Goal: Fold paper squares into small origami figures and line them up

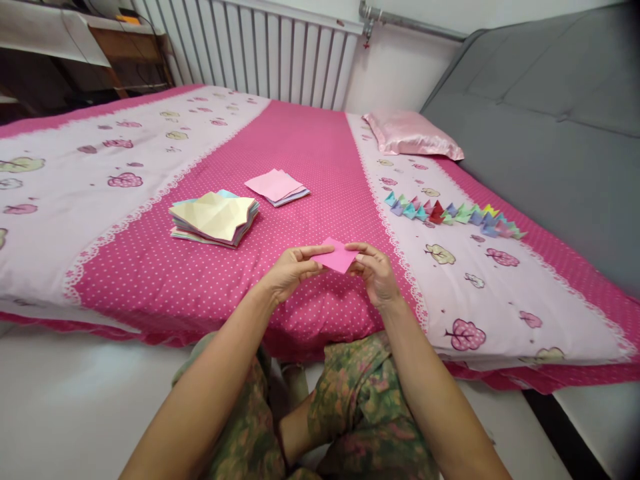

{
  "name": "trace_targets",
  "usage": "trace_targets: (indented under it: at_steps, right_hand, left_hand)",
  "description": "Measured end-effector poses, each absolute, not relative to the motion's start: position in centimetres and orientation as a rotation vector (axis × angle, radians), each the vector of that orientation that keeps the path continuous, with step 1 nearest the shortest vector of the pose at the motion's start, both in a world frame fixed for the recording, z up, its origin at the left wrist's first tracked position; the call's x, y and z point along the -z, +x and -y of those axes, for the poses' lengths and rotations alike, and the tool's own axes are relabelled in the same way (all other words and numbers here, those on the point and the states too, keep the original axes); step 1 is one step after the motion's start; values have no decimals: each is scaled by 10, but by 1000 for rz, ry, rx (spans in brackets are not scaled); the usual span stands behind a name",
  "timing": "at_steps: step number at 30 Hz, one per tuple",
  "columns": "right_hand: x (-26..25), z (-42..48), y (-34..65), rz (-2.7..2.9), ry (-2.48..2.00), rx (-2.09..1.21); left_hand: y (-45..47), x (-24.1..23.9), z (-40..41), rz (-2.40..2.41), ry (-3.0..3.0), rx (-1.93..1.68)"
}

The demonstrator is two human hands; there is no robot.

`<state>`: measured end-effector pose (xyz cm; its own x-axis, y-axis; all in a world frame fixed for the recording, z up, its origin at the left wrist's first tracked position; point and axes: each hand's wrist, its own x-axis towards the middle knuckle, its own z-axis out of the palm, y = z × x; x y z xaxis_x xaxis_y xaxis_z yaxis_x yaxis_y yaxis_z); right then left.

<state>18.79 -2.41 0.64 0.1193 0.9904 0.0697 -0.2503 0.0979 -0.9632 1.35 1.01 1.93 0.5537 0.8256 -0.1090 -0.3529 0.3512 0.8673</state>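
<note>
A small pink piece of folded paper [338, 257] is held up over the near edge of the bed, its corners pinched from both sides. My left hand [293, 271] grips its left corner between thumb and fingers. On the opposite side my right hand [374, 272] pinches the right corner. Left of the hands lies a creased stack of pastel paper [215, 217] with a cream sheet on top. Behind it rests a smaller, flatter stack of square paper [277, 185], pink uppermost. Several folded paper pieces [450, 213] in many colours stand in rows at the right.
A pink and white bedspread [320, 147] covers the bed. At its far right lies a satin pillow [413, 133], beside a grey padded headboard [545, 127]. Beyond the bed are a white radiator [260, 53] and a wooden desk [127, 50]. My crossed legs are below.
</note>
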Motion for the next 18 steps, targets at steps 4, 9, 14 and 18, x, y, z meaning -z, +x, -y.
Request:
trace_targets:
  at_steps: [4,9,14,18]
  right_hand:
    - [-6,24,188,981,-996,-1183]
    - [-7,25,188,998,-984,-1187]
    - [-5,25,188,1069,-952,-1178]
    - [-4,26,188,1127,-936,-1173]
  left_hand:
    - [14,-21,-9,-605,909,-820]
    - [15,-22,-8,-611,911,-827]
    - [16,-21,-9,-611,928,-840]
    - [17,-19,-10,-621,959,-863]
